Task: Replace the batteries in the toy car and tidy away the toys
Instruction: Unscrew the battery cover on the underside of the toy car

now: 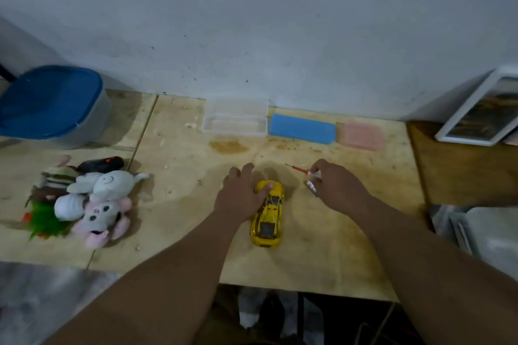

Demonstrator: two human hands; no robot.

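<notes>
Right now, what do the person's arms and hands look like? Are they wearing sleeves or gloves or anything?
Both arms are bare up to the bottom edge of the picture: no sleeves show. The left hand and the right hand wear no gloves. I can see no watch, bracelet or ring on either one, though the picture is a little blurry, so something tiny could be missed.

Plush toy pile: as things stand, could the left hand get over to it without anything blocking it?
Probably yes. The left hand rests on the yellow toy car, and only bare tabletop lies between it and the plush toy pile. It would have to let go of the car first.
</notes>
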